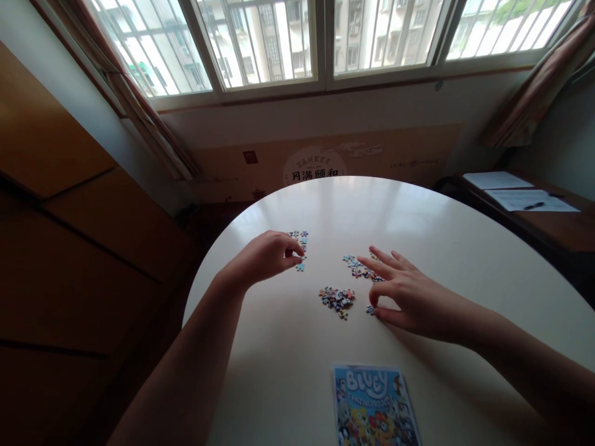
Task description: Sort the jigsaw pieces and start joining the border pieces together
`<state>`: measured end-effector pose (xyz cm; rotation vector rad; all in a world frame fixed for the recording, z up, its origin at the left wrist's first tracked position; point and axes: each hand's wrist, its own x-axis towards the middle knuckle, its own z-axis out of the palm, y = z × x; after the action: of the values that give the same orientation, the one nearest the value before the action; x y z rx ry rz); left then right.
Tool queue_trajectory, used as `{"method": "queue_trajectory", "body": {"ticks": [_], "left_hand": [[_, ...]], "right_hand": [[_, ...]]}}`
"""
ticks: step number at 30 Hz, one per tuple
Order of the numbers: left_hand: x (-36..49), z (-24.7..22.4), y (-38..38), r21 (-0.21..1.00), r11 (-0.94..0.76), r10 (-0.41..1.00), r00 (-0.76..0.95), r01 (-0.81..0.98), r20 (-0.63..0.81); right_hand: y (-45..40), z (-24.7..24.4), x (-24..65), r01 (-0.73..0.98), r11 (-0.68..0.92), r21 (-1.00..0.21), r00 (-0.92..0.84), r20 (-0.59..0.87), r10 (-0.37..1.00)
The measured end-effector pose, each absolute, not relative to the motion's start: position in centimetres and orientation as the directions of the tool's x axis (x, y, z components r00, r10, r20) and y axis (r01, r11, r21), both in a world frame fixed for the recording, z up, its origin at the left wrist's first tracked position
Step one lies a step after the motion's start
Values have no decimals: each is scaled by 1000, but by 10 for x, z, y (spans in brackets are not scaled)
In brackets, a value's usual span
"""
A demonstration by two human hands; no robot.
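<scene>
On the left side of the round table, my left hand (272, 257) is closed in a pinch over a small column of puzzle pieces (300, 267). A puzzle piece shows at its fingertips, partly hidden by them. My right hand (404, 288) pinches a puzzle piece (370, 310) between thumb and index finger, low over the tabletop, with its other fingers spread. Those fingers partly cover a loose group of pieces (356, 267) behind. Between the hands lies a heaped pile of puzzle pieces (335, 298).
A blue picture sheet reading "Bluey" (374, 402) lies at the near side of the white round table (279, 371). Papers (530, 199) and a pen (533, 205) rest on a brown surface at right. Wooden cabinets (69, 248) stand at left, and windows are beyond.
</scene>
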<state>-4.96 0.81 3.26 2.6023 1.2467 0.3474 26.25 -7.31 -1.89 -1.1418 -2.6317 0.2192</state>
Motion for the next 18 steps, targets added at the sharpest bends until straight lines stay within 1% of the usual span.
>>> {"method": "queue_trajectory", "body": {"ticks": [6, 9, 15, 18], "left_hand": [[-51, 38, 5, 310, -588, 806, 575, 747, 141], [-48, 37, 5, 300, -604, 793, 593, 738, 139], [-26, 30, -3, 283, -695, 695, 719, 661, 28], [-15, 27, -8, 297, -708, 670, 743, 641, -9]], "right_hand": [[-75, -11, 267, 669, 709, -224, -674, 220, 705], [-77, -8, 265, 656, 725, -208, -684, 243, 688], [-78, -12, 259, 596, 773, -218, -740, 223, 634], [-72, -13, 264, 636, 750, -183, -714, 229, 662]]}}
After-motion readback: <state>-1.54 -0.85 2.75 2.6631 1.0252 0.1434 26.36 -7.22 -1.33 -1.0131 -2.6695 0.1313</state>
